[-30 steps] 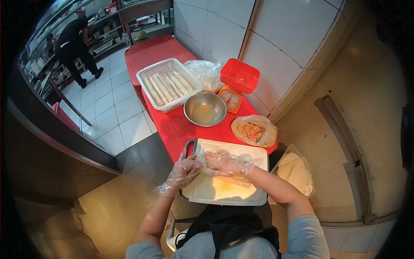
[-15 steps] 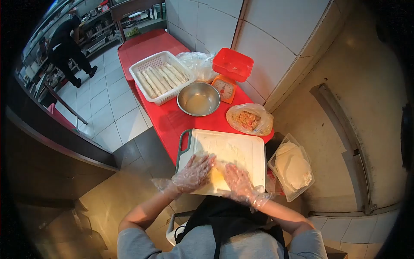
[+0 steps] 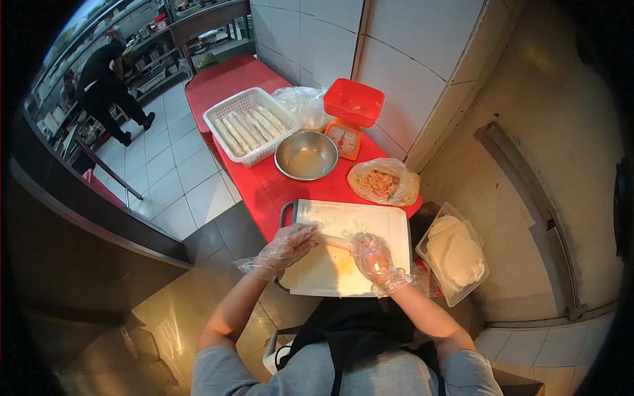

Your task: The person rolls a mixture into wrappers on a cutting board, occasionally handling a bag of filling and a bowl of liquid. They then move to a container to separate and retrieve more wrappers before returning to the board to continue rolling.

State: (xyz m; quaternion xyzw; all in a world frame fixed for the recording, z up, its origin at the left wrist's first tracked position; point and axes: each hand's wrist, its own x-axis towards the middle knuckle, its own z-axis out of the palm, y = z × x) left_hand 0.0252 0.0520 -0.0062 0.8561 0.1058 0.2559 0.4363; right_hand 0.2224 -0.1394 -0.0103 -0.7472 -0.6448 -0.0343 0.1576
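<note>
Both my hands wear clear plastic gloves and hold a pale, uncooked spring roll [image 3: 333,242] by its ends. My left hand [image 3: 288,245] closes on its left end, and my right hand [image 3: 372,256] on its right end. Under them lies a white cutting board [image 3: 383,221] with a dark handle and a wet yellowish patch. Beyond the board, a plastic bag of orange-brown filling [image 3: 383,183] lies open. A steel bowl [image 3: 284,163] with cloudy liquid stands to its left. Several finished rolls [image 3: 251,129] lie side by side in a white basket [image 3: 261,155].
An orange scale [image 3: 343,140] carries a red plastic tub [image 3: 354,102] on the red table [image 3: 257,191]. A clear bag [image 3: 304,105] sits behind the bowl. At right, a plastic container holds stacked wrappers [image 3: 456,251]. A person in dark clothes [image 3: 105,89] bends over at far left.
My hands went from lying flat on the board to gripping the roll by its ends, slightly farther from my body. The view has shifted a little.
</note>
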